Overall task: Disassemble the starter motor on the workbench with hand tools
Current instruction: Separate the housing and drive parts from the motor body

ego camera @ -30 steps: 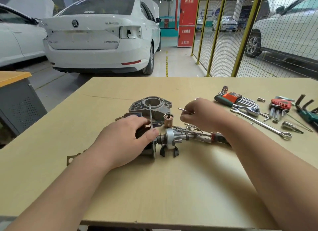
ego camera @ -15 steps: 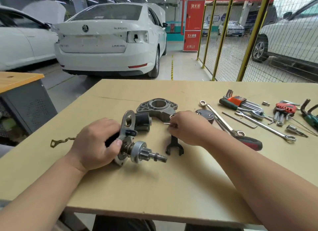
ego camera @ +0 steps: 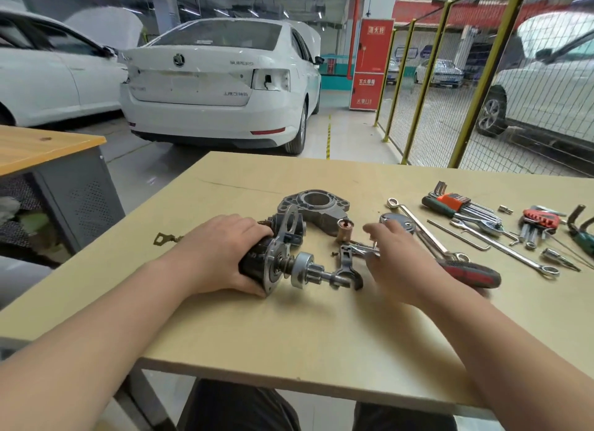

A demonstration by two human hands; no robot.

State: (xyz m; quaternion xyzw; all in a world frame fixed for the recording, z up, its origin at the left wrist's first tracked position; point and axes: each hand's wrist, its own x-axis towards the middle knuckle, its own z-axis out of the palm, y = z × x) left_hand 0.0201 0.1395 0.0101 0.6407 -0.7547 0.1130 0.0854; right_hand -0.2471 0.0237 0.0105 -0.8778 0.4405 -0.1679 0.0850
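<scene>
Slippage is the risk: left hand (ego camera: 221, 253) clamps the starter motor (ego camera: 273, 265) lying on the workbench (ego camera: 321, 334), while the blurred right hand (ego camera: 397, 260), its grip unreadable, hovers over the shift fork (ego camera: 345, 263) and could knock it away.

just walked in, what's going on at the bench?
A person is partway through stripping a starter motor on the workbench. The left hand grips its dark body, pinion shaft pointing right. The right hand, blurred with fingers extended, is over loose small parts beside the shift fork; contact is unclear. The nose housing is already off and lies behind. Wrenches and hex keys lie to the right.
</scene>
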